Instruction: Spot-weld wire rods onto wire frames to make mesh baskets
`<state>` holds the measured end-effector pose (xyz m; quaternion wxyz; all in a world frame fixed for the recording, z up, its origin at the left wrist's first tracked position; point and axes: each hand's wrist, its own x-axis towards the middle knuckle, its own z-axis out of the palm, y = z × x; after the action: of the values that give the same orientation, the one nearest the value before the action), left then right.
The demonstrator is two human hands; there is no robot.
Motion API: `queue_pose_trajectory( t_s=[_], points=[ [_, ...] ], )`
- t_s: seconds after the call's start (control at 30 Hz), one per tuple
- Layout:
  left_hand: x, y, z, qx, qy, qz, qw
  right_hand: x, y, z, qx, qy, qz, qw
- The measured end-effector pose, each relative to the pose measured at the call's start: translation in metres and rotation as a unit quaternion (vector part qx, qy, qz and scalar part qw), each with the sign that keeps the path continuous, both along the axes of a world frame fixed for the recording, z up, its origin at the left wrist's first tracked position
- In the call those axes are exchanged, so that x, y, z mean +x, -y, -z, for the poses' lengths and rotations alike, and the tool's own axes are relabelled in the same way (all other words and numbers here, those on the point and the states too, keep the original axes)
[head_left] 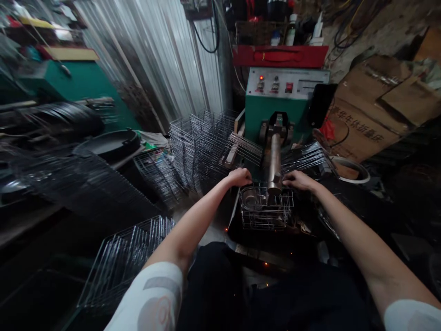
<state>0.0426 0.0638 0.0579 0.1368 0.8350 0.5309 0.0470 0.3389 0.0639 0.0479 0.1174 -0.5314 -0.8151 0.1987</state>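
A small wire basket [266,216] sits under the metal arm [274,161] of a green welding machine [275,108]. My left hand [240,176] is closed on the basket's left upper rim. My right hand [299,179] grips the right upper rim, fingers curled over the wire. The arm's tip reaches down into the basket, beside a round metal part inside it. A few orange sparks lie on the dark surface below the basket.
Upright stacks of wire grids [200,145] stand to the left of the machine, and flat wire panels [120,259] lie at lower left. More wire pieces [303,156] rest to the right. A black pan [108,143], cardboard [375,108] and a white ring [351,168] surround the bench.
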Motion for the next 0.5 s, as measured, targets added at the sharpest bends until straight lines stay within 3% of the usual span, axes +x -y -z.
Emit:
queue_pose_trajectory(
  t_s=[0.13,0.2,0.27,0.37,0.43,0.47,0.5],
  points=[
    [0.003,0.007,-0.007,0.068,0.015,-0.056,0.996,0.011,-0.015,0.007,-0.007,0.003,0.007,1.0],
    [-0.01,0.028,-0.008,0.121,0.072,-0.057,0.988,0.024,-0.013,0.011,-0.015,-0.003,0.011,1.0],
    [-0.028,0.063,0.002,0.167,0.191,-0.062,0.965,0.038,-0.005,0.016,-0.025,-0.011,0.014,1.0],
    [-0.041,0.131,0.044,0.104,0.344,-0.127,0.925,0.053,0.009,0.025,-0.019,-0.041,0.023,0.999],
    [-0.032,0.17,0.082,-0.012,0.402,-0.159,0.902,0.056,0.012,0.031,-0.014,-0.066,0.03,0.997],
    [-0.022,0.184,0.099,-0.069,0.444,-0.184,0.874,0.055,0.012,0.033,-0.015,-0.074,0.035,0.997],
    [-0.011,0.193,0.112,-0.135,0.507,-0.214,0.824,0.054,0.01,0.034,-0.016,-0.078,0.041,0.996]
  ],
)
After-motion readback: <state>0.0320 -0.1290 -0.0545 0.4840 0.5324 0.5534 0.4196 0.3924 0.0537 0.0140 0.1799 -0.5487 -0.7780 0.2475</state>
